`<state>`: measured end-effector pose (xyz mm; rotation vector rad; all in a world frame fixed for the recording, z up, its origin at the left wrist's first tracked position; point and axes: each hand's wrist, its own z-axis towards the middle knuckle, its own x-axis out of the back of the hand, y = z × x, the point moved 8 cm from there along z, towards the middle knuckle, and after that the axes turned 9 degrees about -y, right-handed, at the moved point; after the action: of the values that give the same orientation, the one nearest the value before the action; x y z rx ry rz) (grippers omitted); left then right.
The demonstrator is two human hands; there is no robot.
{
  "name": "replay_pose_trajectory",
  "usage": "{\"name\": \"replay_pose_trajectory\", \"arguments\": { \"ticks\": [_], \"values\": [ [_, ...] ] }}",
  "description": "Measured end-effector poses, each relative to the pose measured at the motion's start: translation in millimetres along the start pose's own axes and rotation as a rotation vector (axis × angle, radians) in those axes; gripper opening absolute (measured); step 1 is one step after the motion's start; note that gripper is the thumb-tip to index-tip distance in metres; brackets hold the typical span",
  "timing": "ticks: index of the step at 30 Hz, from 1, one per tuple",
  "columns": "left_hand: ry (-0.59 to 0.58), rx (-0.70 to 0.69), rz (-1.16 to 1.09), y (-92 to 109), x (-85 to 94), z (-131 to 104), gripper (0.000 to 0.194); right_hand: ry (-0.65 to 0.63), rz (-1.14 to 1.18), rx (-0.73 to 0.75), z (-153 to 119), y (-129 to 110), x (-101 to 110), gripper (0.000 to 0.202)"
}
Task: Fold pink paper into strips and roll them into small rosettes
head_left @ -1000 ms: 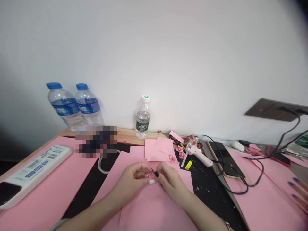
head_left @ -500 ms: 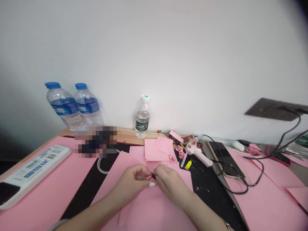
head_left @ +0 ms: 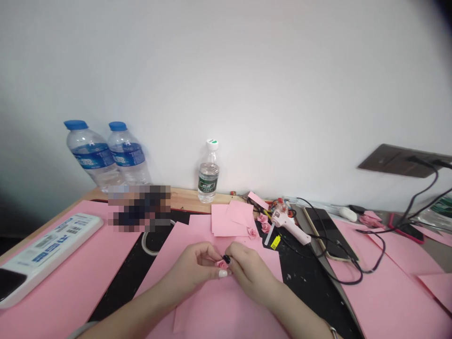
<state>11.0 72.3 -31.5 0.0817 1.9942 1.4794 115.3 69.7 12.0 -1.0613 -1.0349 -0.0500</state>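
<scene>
A small pink paper rose (head_left: 221, 264) is pinched between both hands above the pink sheets (head_left: 226, 310). My left hand (head_left: 197, 263) grips it from the left, its white-nailed thumb along the lower edge. From the right, my right hand (head_left: 250, 268) closes on the same rose, the dark-nailed thumb pressing on its upper side. Fingers hide much of the rose. Beyond my hands, several finished paper roses (head_left: 265, 228) lie beside a stack of pink paper squares (head_left: 229, 220).
A white glue gun (head_left: 291, 228) lies right of the roses, its black cable looping past a phone (head_left: 330, 233). Behind stand a small water bottle (head_left: 208, 176) and two larger bottles (head_left: 129, 157). A tape roll (head_left: 144, 242) and a long white box (head_left: 52, 256) are left.
The rose is turned slightly in my fingers, showing more of its petals. Both hands stay in nearly the same place.
</scene>
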Motion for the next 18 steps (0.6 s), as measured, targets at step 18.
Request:
{"name": "replay_pose_trajectory", "arguments": {
  "ticks": [18],
  "values": [
    [-0.041,0.043,-0.027,-6,0.2,0,0.027,0.033,0.542,-0.084,3,10,-4,0.016]
  ]
}}
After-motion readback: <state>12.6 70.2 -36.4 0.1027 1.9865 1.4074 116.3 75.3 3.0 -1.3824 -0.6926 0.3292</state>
